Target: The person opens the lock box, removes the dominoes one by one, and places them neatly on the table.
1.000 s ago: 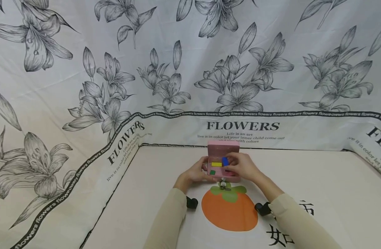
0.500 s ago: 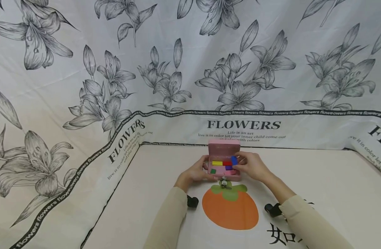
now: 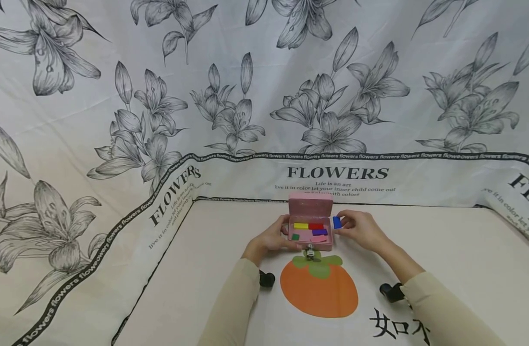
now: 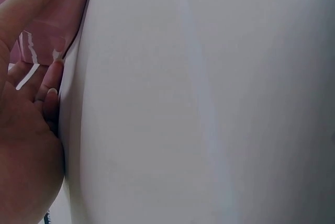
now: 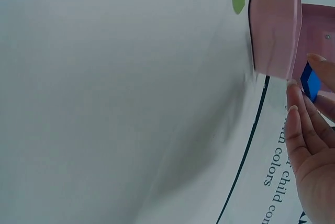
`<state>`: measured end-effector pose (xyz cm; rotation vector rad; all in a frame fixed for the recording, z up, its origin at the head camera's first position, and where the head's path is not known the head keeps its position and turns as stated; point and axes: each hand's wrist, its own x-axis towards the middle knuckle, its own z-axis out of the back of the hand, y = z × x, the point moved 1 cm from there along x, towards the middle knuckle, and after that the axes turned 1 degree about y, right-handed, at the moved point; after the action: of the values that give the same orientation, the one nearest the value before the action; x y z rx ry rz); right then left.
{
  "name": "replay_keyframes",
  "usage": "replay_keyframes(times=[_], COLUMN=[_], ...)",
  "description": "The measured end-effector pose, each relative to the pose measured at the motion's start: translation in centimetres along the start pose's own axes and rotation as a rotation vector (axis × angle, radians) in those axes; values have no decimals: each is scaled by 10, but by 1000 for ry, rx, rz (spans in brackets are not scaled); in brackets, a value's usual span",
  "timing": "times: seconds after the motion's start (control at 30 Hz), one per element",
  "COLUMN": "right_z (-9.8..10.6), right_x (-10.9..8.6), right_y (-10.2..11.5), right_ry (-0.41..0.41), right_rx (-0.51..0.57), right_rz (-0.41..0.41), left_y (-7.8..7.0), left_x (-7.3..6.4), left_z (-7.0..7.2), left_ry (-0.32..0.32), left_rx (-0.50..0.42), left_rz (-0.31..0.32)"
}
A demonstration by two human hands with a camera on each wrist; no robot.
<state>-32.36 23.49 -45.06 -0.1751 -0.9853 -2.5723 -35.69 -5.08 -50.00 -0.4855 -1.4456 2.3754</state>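
Note:
A pink box with its lid raised stands on the table in the head view. In it lie a yellow block, a red block, a purple block, a green block and a pink piece. My left hand grips the box's left side; the left wrist view shows its thumb and fingers against the pink wall. Just off the box's right side, my right hand pinches a blue block between thumb and fingers, seen closer as a blue block in the right wrist view.
A metal clasp hangs at the box's front. The tablecloth bears a printed orange persimmon and black characters. Behind the box rises a flower-printed curtain. Black wrist cameras sit under both forearms.
My right hand has moved right with the blue block, from inside the box to beyond its right side. The red and purple blocks have come into sight. My left hand stays on the box.

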Motion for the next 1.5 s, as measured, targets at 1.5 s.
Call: replay_keyframes(times=[1.5], right_z=[-8], right_x=[-3], right_y=[-37], right_ry=[164], right_rx=[-59], right_rz=[-147], left_y=[-2], left_x=[-2], left_z=[0], left_ry=[1], left_rx=[-11], left_rz=[-5])
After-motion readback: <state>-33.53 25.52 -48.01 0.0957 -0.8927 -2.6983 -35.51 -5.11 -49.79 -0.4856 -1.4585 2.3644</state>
